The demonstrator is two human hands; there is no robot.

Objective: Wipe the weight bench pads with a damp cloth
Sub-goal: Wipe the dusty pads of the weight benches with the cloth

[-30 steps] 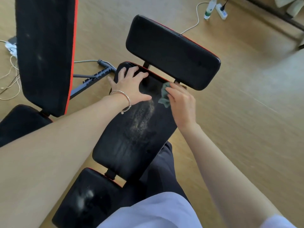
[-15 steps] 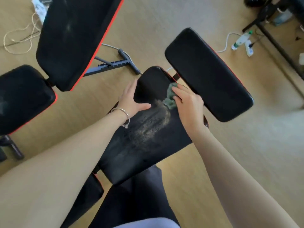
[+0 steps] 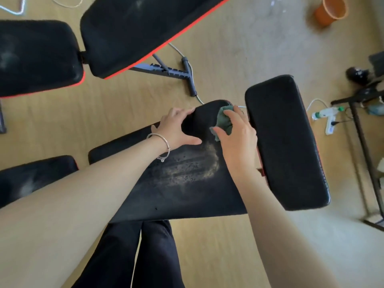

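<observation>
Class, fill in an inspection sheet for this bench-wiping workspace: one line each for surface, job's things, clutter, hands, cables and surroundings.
Surface: long black padded bench pad; pale dusty smear across its middle, not yet wiped.
Job's things: crumpled green cloth at the pad's far end; second black cushion just beyond it.
Clutter: orange bucket and white bottle with green cap on the floor.
Hands: right hand holds the cloth on the pad; left hand, silver bangle on its wrist, rests on the pad's left edge.
Cables: white power strip with white lead; grey cable by the other bench's frame.
Surroundings: wooden floor; red-trimmed black bench; dark metal frame at right.
</observation>
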